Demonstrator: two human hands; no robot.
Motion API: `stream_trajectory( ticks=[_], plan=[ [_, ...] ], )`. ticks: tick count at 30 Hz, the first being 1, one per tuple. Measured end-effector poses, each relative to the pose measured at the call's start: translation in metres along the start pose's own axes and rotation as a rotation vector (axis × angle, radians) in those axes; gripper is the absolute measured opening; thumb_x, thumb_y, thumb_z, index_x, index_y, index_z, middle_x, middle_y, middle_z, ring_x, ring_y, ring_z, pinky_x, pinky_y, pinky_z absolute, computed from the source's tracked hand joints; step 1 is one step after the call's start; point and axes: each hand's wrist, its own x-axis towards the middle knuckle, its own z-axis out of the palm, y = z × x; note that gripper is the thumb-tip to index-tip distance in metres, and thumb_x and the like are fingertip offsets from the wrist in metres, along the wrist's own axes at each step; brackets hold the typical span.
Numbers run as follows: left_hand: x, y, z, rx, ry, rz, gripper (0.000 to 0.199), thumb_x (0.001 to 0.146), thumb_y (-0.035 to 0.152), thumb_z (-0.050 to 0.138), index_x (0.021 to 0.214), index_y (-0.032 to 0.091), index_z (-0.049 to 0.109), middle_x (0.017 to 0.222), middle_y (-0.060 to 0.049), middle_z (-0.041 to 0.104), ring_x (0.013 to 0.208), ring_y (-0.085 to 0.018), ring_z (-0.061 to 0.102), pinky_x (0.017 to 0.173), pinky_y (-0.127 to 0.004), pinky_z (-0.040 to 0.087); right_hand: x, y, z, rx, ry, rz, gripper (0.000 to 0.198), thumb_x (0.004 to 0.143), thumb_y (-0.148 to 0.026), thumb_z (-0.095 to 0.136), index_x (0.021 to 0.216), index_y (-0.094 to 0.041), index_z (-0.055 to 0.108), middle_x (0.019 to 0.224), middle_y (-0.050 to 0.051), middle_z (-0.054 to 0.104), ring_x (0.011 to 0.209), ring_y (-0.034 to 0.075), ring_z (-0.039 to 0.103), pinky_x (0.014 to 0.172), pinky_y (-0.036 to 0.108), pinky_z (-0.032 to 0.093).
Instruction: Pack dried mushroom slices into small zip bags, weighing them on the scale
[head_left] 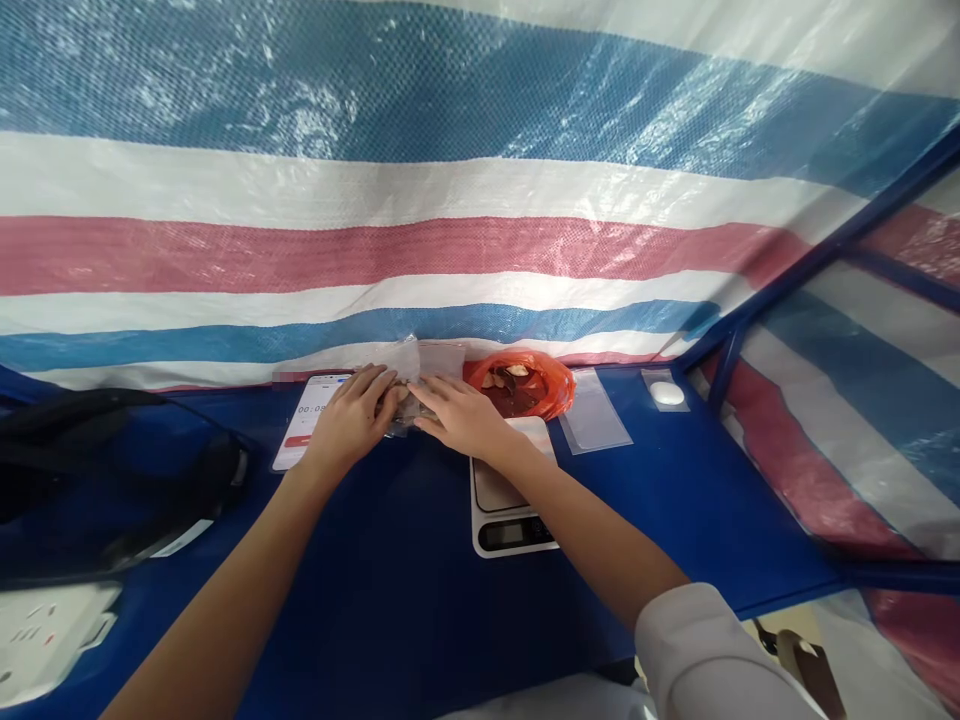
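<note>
A small clear plastic bag [405,362] with brownish pieces inside lies at the back of the blue table, between my hands. My left hand [355,412] grips its left side, thumb and fingers closed on the plastic. From the right, my right hand [463,418] holds the bag with thumb and forefinger, the other fingers fairly straight. An open red plastic bag [556,385] with light and brown dried pieces sits just beyond my right hand. Under my right forearm is a white kitchen scale [480,515], partly covered; its display cannot be read.
A phone [289,450] showing a timer lies left of my left hand. Flat clear bags [600,415] and a white oval object [666,394] lie to the right. A black headset-like object [187,490] and a white power strip [52,640] are left. Striped sheeting [450,190] rises behind.
</note>
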Motion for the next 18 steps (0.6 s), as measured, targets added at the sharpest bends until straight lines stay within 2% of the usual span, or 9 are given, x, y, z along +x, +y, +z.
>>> stream_trajectory(
  ticks=[5, 11, 18],
  plan=[
    [0.003, -0.003, 0.001, 0.002, -0.007, 0.01, 0.049, 0.103, 0.047, 0.035, 0.122, 0.015, 0.067, 0.128, -0.016, 0.069, 0.126, -0.032, 0.062, 0.111, -0.049, 0.048, -0.002, 0.01, 0.01, -0.011, 0.035, -0.061, 0.049, 0.103, -0.036, 0.052, 0.146, -0.013, 0.053, 0.149, 0.017, 0.056, 0.144, 0.028, 0.047, 0.121, 0.043, 0.037],
    [0.004, 0.002, -0.006, 0.058, 0.005, 0.02, 0.045, 0.102, 0.046, 0.039, 0.119, 0.016, 0.068, 0.128, -0.017, 0.07, 0.127, -0.033, 0.061, 0.11, -0.051, 0.047, -0.007, 0.01, 0.0, 0.028, 0.098, -0.065, 0.04, 0.103, -0.036, 0.052, 0.139, -0.022, 0.062, 0.15, 0.01, 0.057, 0.144, 0.027, 0.048, 0.122, 0.044, 0.037],
    [-0.007, 0.038, -0.013, 0.075, 0.145, 0.016, 0.034, 0.1, 0.038, 0.045, 0.117, 0.021, 0.069, 0.127, -0.012, 0.071, 0.133, -0.03, 0.058, 0.117, -0.051, 0.039, -0.047, 0.016, -0.019, 0.006, 0.169, -0.046, 0.036, 0.103, -0.03, 0.05, 0.134, -0.025, 0.066, 0.145, 0.006, 0.062, 0.143, 0.024, 0.049, 0.124, 0.043, 0.035]
  ],
)
